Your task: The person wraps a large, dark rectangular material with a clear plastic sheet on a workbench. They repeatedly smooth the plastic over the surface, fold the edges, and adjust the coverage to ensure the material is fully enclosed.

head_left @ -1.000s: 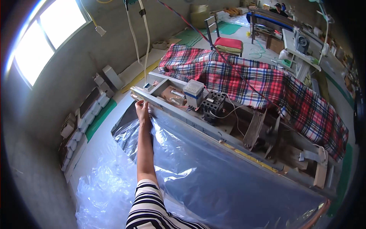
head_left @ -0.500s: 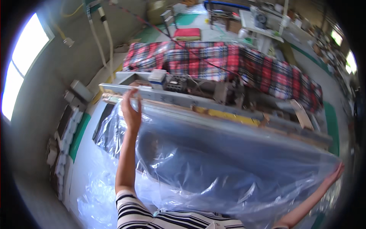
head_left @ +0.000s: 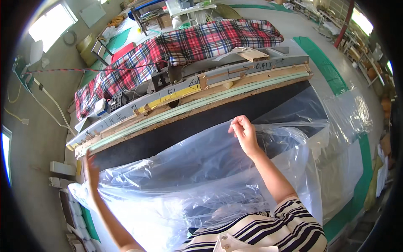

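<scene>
A clear plastic sheet (head_left: 168, 176) lies in loose folds over the near part of a dark flat surface (head_left: 138, 145). My right hand (head_left: 245, 132) is above the middle of that surface. Its fingers are curled in a pinch at the sheet's raised far edge. My left hand (head_left: 91, 168) is by the left end of the dark surface, close to the sheet's left edge. Motion smears its fingers, so its grip is unclear. Beyond the sheet, a pale green strip (head_left: 184, 108) runs along a wooden edge.
A long grey metal beam (head_left: 235, 69) with handwritten marks spans the far side, with a yellow strip (head_left: 168, 97) on it. Behind it lies a red plaid cloth (head_left: 189, 46). A small blue and white box (head_left: 100, 107) sits at the beam's left. Cables hang at the left wall.
My view has turned. My right hand has come from the far right corner to the middle. The sheet's far edge has drawn back toward me, baring a dark band.
</scene>
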Demonstrator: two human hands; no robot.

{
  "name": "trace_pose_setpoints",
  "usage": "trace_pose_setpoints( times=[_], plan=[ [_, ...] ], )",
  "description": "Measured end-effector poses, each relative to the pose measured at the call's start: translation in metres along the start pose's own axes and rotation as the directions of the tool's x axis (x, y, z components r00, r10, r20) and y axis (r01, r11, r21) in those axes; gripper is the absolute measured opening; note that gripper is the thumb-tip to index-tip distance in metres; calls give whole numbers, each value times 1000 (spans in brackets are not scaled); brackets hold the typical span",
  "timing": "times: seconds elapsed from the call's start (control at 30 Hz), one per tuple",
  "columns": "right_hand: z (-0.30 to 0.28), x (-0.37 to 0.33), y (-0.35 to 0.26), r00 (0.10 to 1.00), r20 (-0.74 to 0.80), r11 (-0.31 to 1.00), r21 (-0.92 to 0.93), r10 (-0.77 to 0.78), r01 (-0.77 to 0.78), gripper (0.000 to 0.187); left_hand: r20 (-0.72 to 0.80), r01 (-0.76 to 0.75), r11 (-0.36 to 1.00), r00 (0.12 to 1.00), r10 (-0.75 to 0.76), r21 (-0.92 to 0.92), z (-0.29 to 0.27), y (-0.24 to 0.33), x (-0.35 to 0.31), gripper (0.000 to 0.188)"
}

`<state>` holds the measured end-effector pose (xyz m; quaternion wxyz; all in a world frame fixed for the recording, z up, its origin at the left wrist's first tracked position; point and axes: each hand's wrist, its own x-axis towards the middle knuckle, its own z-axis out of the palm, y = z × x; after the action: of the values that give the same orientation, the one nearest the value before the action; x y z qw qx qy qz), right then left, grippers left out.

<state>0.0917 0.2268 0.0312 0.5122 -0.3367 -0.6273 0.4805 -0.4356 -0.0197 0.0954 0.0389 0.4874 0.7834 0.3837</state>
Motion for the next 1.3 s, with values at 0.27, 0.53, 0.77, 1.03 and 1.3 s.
trace_pose_setpoints(
  times=[0.27,0.53,0.77,1.03,1.3],
  plan=[
    [-31,16,-61,898,229,746,-501,-375,439,23,832,178,904,490,261,-388,259,238,10,22],
    [-330,19,41,953,-225,-35,-971,-204,-237,42,759,211,850,585,286,-483,299,285,4,10],
    [-290,17,46,956,-223,-22,-973,-190,-232,45,785,590,530,542,299,-609,275,236,-23,17],
    [-137,-29,7,948,-287,93,-957,-136,-276,44,783,652,498,615,94,-572,153,129,-43,16],
    [-29,-81,-54,992,121,397,-909,-32,124,40,427,236,972,879,-212,-3,40,21,-58,11]
  ],
)
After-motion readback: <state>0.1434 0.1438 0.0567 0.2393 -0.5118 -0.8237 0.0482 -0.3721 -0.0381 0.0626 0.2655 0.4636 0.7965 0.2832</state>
